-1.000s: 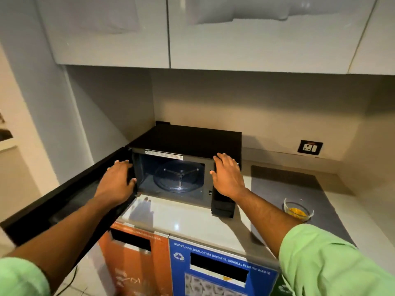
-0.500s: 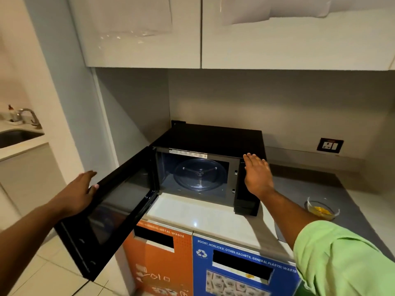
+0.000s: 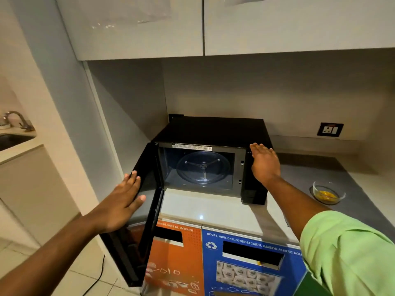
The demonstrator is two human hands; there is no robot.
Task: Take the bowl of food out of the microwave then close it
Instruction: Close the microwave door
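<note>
Kitchen corner, pale cabinets (image 3: 136, 24) overhead, wall socket (image 3: 330, 129) at right. Microwave (image 3: 215, 133) sits at the back of the surface (image 3: 213, 210), close to the left wall.

Door (image 3: 147, 201) stands open, swung out to the left, roughly square to the oven front. Cavity lit; glass turntable (image 3: 204, 167) bare, three-arm ring visible beneath it.

Bowl (image 3: 326, 192): clear glass, yellow food in the bottom, upright on the grey part of the surface, well to the right of the microwave and apart from it.

My left hand (image 3: 121, 204): palm flat on the outer face of the door, fingers spread and extended, thumb toward the door edge. Grip wide, holding nothing.

My right hand (image 3: 265, 163): open, fingers straight and together, laid against the control panel side at the front right of the microwave, fingertips at its top edge. Grip wide, holding nothing. Green sleeve (image 3: 346, 248) at lower right.

Below the surface front: orange bin (image 3: 177, 263) marked METAL WASTE, blue bin (image 3: 252, 265) marked for plastic waste. Far left: sink (image 3: 10, 139) with tap (image 3: 17, 120). Black cord (image 3: 98, 276) on the floor tiles.
</note>
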